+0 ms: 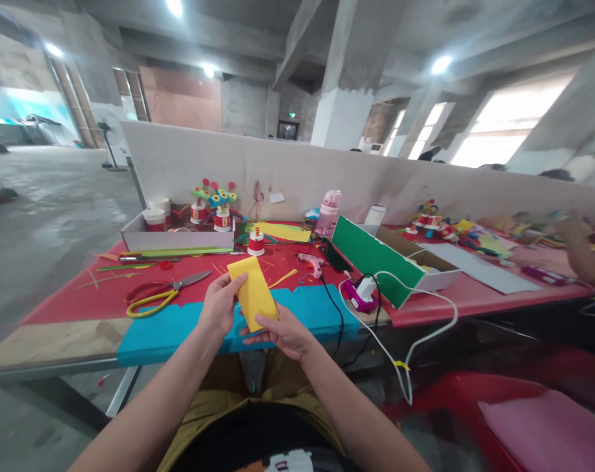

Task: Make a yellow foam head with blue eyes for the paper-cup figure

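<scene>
A yellow paper rectangle (254, 295) is held up over the front of the table, tilted, between both hands. My left hand (219, 305) pinches its left edge, thumb on top. My right hand (282, 333) grips its lower right corner, with the thumb on the face and the fingers behind. Left of my left hand lie scissors (172, 288) with red and yellow handles. Beyond the paper stands a red and white paper cup (255, 242) with a coiled orange piece on top. A pink glue gun (312, 264) lies to its right.
Blue paper (170, 334) covers the table's front edge. At the right are a purple power strip (359, 296), looping white cable (452, 305) and an open green-sided box (376, 259). A white tray (179, 241) holds cups and crafted figures. Another person's arm (585, 252) shows far right.
</scene>
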`<state>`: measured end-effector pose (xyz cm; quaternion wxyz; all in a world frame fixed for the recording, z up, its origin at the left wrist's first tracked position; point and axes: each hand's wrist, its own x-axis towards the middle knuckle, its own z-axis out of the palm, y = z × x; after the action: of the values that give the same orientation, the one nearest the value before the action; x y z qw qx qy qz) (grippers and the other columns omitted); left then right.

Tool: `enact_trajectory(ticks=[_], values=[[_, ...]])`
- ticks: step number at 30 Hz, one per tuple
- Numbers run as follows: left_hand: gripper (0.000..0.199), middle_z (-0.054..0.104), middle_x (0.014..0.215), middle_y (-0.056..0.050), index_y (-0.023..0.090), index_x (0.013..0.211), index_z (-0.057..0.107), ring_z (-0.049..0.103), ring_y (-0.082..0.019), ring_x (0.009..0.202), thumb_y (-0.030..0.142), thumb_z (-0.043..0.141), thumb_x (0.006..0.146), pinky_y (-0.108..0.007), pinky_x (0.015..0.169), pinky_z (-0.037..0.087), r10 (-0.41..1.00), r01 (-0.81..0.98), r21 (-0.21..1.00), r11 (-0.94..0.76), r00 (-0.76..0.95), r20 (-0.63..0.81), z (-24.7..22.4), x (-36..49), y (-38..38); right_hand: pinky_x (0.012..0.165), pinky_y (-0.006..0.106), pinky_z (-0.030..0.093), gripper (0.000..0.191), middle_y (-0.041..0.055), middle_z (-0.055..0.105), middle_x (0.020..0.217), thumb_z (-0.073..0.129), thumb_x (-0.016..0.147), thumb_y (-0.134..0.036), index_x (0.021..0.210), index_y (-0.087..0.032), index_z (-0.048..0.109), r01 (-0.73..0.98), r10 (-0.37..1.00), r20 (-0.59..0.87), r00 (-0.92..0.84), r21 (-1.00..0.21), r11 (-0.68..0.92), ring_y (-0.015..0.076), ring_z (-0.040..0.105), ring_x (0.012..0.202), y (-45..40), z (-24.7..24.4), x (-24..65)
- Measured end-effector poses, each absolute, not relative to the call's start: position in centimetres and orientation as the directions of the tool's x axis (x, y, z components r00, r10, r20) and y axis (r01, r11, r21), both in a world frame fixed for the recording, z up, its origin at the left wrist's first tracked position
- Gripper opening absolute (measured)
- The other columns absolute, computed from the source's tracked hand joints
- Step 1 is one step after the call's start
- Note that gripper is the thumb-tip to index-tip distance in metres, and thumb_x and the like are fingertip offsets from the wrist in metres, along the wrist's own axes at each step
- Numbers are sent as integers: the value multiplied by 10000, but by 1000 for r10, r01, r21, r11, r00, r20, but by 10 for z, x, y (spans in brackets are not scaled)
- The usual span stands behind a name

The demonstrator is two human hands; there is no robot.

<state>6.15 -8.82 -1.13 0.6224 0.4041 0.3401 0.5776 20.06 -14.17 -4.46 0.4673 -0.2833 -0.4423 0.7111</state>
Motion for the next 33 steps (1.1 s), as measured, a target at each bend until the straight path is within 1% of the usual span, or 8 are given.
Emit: enact_trajectory(ticks=[2,5,10,13,17,24,29,33], values=[[417,709,826,-56,126,894,671,643,-145,683,367,795,577,-207,547,475,999,-481,876,-30,21,46,-12,61,-88,702,364,572,603,51,651,1045,772,656,-321,1179,-219,488,-402,949,53,-311,-912,-81,179,675,756,-142,-48,198],[402,711,862,-42,144,904,671,650,-144,737,357,795,587,-216,615,503,996,-520,851,-79,-69,50,-12,61,-88,657,317,580,518,27,661,991,751,671,-319,1122,-219,519,-406,974,96,-204,-914,5,153,662,740,-140,-51,195],[412,718,889,-42,158,930,669,666,-165,771,380,785,602,-253,660,527,994,-537,838,-98,-94,57,-12,62,-93,603,288,582,415,12,678,862,718,695,-353,1041,-188,560,-372,989,99,-106,-927,53,110,630,612,-138,-53,192],[430,721,897,-57,149,941,666,672,-179,771,385,786,602,-272,672,536,998,-527,848,-56,-36,43,-15,63,-96,580,281,576,443,14,682,821,714,695,-368,1060,-176,551,-352,990,81,-112,-935,36,110,628,575,-138,-52,192],[452,719,907,-82,123,937,669,670,-176,748,348,811,571,-257,646,535,999,-501,865,31,30,-18,-22,63,-96,589,279,575,460,21,687,819,714,696,-371,1072,-170,542,-337,989,77,-128,-941,30,117,639,584,-138,-52,194],[441,711,924,-76,115,920,666,660,-159,755,311,818,556,-250,668,529,1000,-517,856,-12,-17,3,-28,65,-96,592,280,570,449,19,685,807,711,694,-375,1061,-171,551,-326,990,65,-127,-945,20,123,642,592,-137,-53,194],[459,711,879,-76,114,909,669,662,-179,753,343,822,542,-267,662,524,999,-504,863,-44,-24,37,-23,63,-94,596,277,569,455,14,681,825,723,680,-374,1055,-175,559,-312,988,60,-140,-950,13,110,628,578,-135,-57,196],[427,704,821,-52,119,860,675,651,-157,717,356,823,537,-250,656,515,998,-495,867,-55,-19,52,-15,56,-88,597,284,574,437,8,676,799,708,696,-374,1054,-173,557,-271,993,59,-107,-962,28,115,625,589,-133,-62,198]])
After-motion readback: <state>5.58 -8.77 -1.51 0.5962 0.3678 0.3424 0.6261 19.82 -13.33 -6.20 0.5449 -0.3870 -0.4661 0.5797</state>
